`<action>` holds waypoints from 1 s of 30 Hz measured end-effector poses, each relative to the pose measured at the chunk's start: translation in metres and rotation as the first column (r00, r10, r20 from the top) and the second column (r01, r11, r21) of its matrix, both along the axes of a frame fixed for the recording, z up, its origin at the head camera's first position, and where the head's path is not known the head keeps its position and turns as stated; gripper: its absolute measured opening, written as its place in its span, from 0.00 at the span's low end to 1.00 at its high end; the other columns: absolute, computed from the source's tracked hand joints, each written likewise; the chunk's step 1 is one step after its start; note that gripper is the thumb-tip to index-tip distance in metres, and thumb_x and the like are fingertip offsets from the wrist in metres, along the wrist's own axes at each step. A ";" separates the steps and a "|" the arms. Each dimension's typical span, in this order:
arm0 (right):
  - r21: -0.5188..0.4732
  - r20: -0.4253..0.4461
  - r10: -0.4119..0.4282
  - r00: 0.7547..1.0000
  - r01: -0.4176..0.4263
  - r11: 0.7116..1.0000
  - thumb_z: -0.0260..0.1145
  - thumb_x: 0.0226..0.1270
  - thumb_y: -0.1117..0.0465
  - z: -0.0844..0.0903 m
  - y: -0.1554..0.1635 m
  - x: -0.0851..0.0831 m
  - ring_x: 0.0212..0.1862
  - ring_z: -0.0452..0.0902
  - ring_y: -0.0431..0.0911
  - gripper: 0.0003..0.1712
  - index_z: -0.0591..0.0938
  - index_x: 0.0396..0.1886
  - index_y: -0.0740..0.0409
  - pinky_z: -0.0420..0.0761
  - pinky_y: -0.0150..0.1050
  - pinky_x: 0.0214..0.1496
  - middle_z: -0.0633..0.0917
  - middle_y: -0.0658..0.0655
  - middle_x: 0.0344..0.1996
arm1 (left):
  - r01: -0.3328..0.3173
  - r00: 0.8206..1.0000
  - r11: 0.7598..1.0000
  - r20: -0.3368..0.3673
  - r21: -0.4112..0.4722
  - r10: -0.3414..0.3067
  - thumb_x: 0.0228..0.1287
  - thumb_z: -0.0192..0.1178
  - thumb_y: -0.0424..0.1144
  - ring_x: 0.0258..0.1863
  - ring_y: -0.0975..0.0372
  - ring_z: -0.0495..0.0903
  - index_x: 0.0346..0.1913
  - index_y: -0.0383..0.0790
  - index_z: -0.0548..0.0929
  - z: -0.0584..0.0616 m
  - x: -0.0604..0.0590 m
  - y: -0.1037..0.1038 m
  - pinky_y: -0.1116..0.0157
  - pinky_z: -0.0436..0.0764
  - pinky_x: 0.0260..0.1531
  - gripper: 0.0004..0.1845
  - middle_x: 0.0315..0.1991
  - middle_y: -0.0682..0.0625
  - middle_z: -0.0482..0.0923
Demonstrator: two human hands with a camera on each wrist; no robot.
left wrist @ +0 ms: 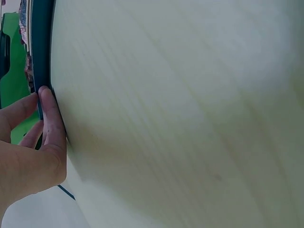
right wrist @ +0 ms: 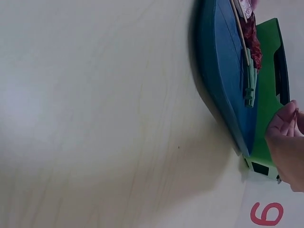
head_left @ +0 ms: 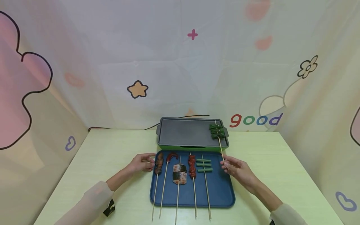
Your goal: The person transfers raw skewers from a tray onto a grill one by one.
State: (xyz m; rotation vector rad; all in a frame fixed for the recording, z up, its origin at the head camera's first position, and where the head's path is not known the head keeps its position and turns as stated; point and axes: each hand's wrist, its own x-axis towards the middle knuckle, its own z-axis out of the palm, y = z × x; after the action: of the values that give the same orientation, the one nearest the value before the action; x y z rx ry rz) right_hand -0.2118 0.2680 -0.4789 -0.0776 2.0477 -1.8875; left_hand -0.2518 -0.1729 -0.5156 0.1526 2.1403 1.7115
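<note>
In the head view, my right hand pinches the bare stick of a skewer of green leafy vegetable. The greens lie over the right end of a grey griddle plate. My left hand holds the left rim of a blue tray near its far corner. In the left wrist view, the fingers lie against that rim. Across the tray, left to right, are a brown meat skewer, a dark red curled skewer, a seaweed-wrapped skewer, a red meat skewer and a green bean-like skewer.
Behind the tray stands the griddle's green base, close against the far rim. A black cord runs left from it along the table's back edge. The skewers' stick ends reach past the tray's near rim over the pale table. A printed curtain hangs behind.
</note>
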 end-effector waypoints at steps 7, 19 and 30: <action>-0.018 0.030 0.066 0.997 -0.065 0.998 0.58 0.80 0.57 0.002 0.009 0.019 0.53 0.83 0.36 0.39 0.55 0.78 0.75 0.83 0.27 0.56 0.86 0.50 0.56 | 0.007 1.000 1.000 -0.007 0.012 -0.007 0.69 0.60 0.25 0.34 0.67 0.85 0.72 0.25 0.68 -0.006 -0.003 -0.003 0.69 0.88 0.38 0.30 0.43 0.46 0.82; -0.177 0.170 0.247 0.954 -0.217 0.960 0.58 0.80 0.60 -0.004 0.011 0.059 0.52 0.86 0.40 0.34 0.61 0.75 0.77 0.86 0.35 0.57 0.88 0.52 0.52 | 0.000 1.000 1.000 0.009 0.005 0.000 0.69 0.60 0.26 0.34 0.67 0.85 0.72 0.26 0.68 -0.002 -0.001 -0.002 0.68 0.88 0.38 0.30 0.44 0.43 0.82; -0.219 0.272 0.338 0.901 -0.284 0.934 0.58 0.80 0.62 -0.021 -0.008 0.093 0.47 0.89 0.41 0.33 0.62 0.73 0.81 0.87 0.35 0.53 0.89 0.59 0.50 | -0.008 1.000 1.000 0.019 -0.007 0.008 0.69 0.60 0.26 0.34 0.66 0.85 0.73 0.27 0.69 -0.001 -0.001 -0.001 0.68 0.88 0.39 0.30 0.45 0.43 0.82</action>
State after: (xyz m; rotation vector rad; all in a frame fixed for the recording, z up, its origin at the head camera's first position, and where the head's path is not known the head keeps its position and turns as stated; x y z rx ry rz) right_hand -0.1189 0.2598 -0.5002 -0.1398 1.5588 -1.7470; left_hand -0.2532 -0.1740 -0.5169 0.1263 2.1360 1.7029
